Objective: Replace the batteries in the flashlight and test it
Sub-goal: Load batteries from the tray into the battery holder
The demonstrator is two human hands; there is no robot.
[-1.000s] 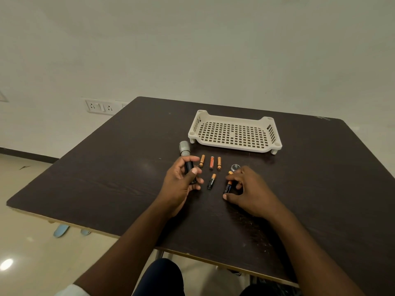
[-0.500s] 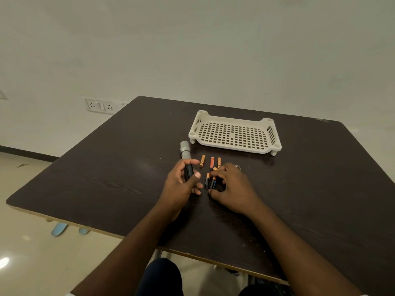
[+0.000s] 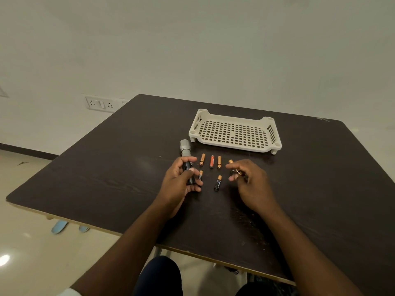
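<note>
While the left hand [image 3: 178,181] grips the flashlight [image 3: 187,162] mid-frame, five batteries [image 3: 218,183] lie beside it. Moved right from them since before, the right hand [image 3: 249,178] pinches a sixth battery [image 3: 233,166].

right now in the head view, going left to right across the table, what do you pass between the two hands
left hand holding the flashlight → short battery beside its fingertips → copper battery → red battery → black and copper battery nearer the person → second copper battery → right hand
</note>
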